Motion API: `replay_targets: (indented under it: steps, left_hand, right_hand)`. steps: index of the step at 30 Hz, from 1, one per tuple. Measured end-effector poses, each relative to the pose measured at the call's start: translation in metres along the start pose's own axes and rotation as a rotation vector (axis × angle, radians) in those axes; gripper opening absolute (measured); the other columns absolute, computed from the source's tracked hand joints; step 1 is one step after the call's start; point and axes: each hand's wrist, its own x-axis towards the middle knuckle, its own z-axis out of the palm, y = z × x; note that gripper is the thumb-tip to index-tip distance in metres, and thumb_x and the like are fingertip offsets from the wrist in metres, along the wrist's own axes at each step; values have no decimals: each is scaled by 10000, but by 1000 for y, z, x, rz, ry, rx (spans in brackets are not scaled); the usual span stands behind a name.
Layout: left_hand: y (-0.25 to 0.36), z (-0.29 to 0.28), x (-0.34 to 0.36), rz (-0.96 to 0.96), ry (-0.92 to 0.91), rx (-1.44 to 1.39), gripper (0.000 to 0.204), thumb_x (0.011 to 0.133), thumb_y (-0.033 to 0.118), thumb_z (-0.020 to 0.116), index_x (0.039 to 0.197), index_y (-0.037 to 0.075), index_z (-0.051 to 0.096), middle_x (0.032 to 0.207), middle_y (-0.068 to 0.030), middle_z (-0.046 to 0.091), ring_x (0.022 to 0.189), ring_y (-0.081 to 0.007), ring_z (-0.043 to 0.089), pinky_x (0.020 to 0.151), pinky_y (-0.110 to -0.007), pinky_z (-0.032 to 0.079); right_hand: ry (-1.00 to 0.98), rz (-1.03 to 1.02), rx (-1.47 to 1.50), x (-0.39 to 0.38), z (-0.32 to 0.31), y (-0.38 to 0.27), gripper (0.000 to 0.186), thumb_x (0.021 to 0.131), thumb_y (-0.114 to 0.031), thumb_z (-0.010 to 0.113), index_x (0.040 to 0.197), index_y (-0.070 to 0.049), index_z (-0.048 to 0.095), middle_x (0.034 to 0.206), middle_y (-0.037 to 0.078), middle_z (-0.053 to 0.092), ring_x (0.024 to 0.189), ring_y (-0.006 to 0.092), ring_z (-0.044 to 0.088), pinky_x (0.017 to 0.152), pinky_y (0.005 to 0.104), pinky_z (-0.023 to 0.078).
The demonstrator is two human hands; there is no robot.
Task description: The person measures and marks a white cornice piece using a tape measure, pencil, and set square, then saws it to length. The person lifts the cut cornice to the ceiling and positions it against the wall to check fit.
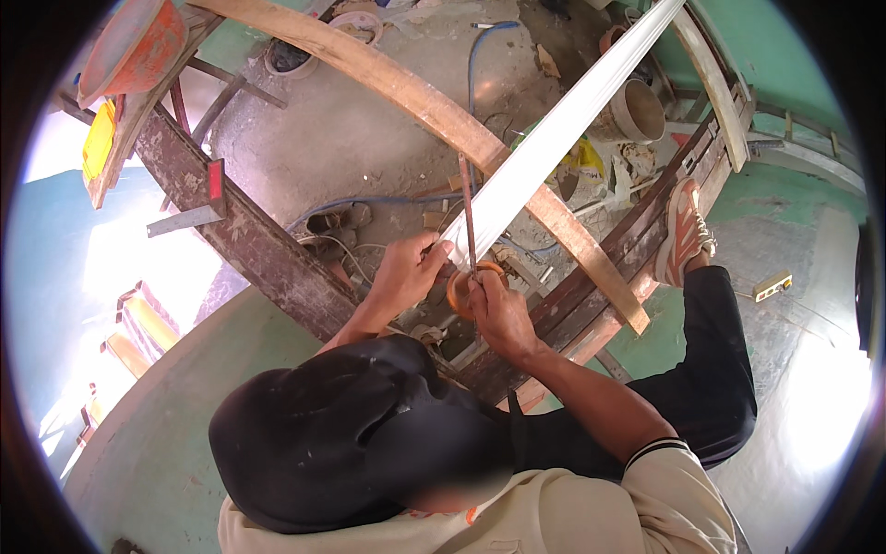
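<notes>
Pinching the near end of the strip [563, 138] in left hand [401, 277], past the near edge of the plank [397, 76]; gripping the rod [467, 203] in curled right hand [503, 319]. Seemingly lining up both; calls next for steadiness.

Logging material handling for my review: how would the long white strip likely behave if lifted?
The white strip is probably light, looking slim for its length. It may be fairly stiff, since it runs straight past the wooden plank. Its smooth-looking face could make it slide easily.
</notes>
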Motion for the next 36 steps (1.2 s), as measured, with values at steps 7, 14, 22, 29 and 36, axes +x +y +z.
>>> replay_targets:
  steps: [7,14,22,29,36]
  left_hand:
    - [3,0,0,-11,-6,-7,305,1049,243,612,1069,-51,692,746,-101,714,661,-124,680,611,-312,525]
    - [8,0,-2,-37,3,-22,315,1050,250,611,1072,-53,690,762,-99,721,681,-131,697,627,-312,540]
    - [7,1,-2,-31,8,-12,318,1049,257,613,1067,-50,691,760,-100,717,682,-131,696,624,-314,538]
    - [6,1,-2,-23,14,18,316,1048,264,611,1053,-41,697,741,-96,710,660,-130,679,614,-318,522]
    - [5,-1,-1,-43,5,40,313,1047,253,616,1063,-49,693,752,-91,708,677,-127,680,631,-312,533]
  right_hand:
    - [-5,5,25,1,-2,-3,160,1058,-198,537,1082,-42,511,805,241,675,760,498,661,671,589,498]
    - [11,-26,19,1,-5,-5,156,1051,-194,545,1072,-45,504,810,264,672,762,514,652,667,614,489]
    - [-1,-35,13,2,-5,-2,155,1054,-199,541,1060,-48,507,813,258,672,769,514,649,672,613,485]
    - [1,-23,36,1,-4,-1,165,1054,-205,546,1053,-45,507,799,260,666,758,518,646,669,615,480]
    - [5,-30,26,2,-4,-1,165,1051,-204,552,1035,-45,511,772,258,660,728,515,644,652,614,478]
